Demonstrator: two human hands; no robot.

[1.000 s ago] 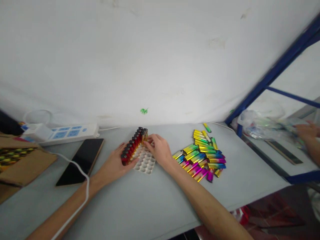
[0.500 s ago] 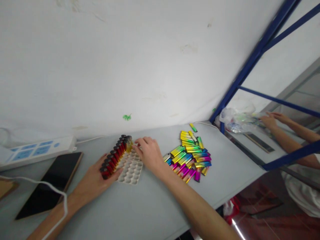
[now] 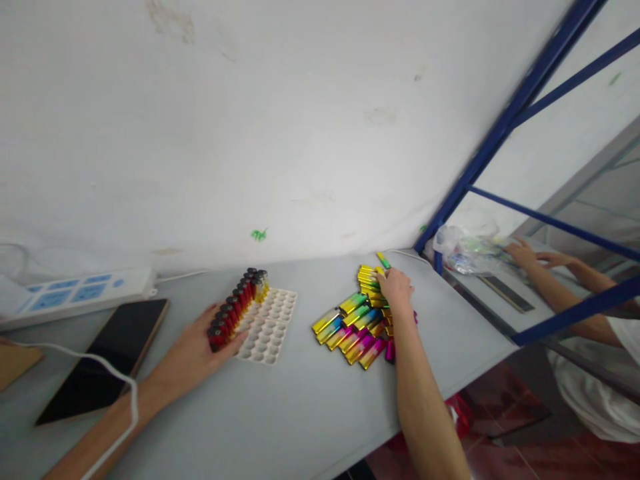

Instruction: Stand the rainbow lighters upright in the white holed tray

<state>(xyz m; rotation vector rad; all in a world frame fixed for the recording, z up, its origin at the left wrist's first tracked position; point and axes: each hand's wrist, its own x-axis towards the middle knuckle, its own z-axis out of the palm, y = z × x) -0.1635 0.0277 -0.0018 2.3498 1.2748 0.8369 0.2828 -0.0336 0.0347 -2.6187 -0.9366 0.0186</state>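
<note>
While the left hand point(image 3: 193, 347) lies flat, fingers released, against the tray point(image 3: 270, 323), the right hand point(image 3: 396, 288) rests on the lighter pile point(image 3: 357, 320). Whether its fingers grasp one, I cannot tell.

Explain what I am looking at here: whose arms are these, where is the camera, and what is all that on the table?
The camera sits on a person's head, looking down at their own two bare arms. The left hand rests against a white tray with round holes, beside a row of red lighters standing along the tray's edge. The right hand lies on a loose pile of rainbow-coloured lighters; whether it grips one cannot be seen. Also on the grey table: a dark phone, a white cable and a power strip. Behind the blue frame, another person's hands handle a plastic bag.
</note>
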